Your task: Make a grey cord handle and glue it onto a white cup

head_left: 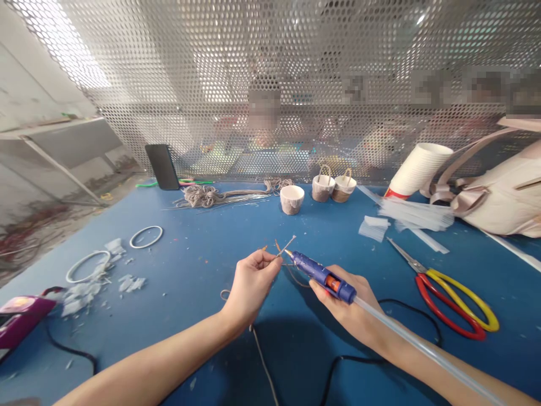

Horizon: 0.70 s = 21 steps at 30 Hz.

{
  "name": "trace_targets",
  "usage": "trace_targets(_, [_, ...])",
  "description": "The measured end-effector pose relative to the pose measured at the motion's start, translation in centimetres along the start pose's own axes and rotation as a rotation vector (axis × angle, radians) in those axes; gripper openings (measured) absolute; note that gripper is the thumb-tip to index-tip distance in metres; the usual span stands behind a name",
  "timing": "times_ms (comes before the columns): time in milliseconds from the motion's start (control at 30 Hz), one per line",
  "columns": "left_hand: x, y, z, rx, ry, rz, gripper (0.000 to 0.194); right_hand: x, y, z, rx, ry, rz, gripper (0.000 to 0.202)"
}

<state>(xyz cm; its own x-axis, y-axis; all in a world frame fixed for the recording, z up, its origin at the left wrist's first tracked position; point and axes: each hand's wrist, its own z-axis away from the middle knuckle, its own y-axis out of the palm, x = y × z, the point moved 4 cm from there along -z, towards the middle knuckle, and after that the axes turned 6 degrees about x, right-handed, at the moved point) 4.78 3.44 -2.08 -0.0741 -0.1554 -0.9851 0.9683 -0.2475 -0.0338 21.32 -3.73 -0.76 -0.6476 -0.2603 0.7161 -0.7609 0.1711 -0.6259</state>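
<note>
Over the worktop (pixel 203 242), head view: I am watching the left hand (pixel 251 282) pinching a thin strand (pixel 289 245), thumb and forefinger closed on it, its tip pointing towards the far edge.
Glue gun: the right hand (pixel 349 293) is gripping the blue glue gun (pixel 313 267), fingers curling closed under its body; the nozzle is pointing at the strand, and I cannot tell whether they are touching.
Slip: by my reckoning, either hand wavering could put glue or a hot nozzle on the left fingertips, as the pinch is sitting so near.
Glue stick: the clear glue stick (pixel 416 337) is trailing over the right forearm; a knock there could be spoiling my aim.
Black cable (pixel 346 357): it is passing beneath that forearm, perhaps snagging.
Right side: open scissors (pixel 419 270) are lying beside the forearm, crowding outward movement.
Far edge: small cups (pixel 291 202) and yarn (pixel 200 195) are sitting well apart from both hands.
</note>
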Motion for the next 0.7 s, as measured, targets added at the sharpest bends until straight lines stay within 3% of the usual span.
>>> trace_targets(700, [-0.07,0.19,0.10,0.025,-0.024,0.067,0.035,0.17,-0.02,-0.06,-0.003,-0.017,-0.059,0.015])
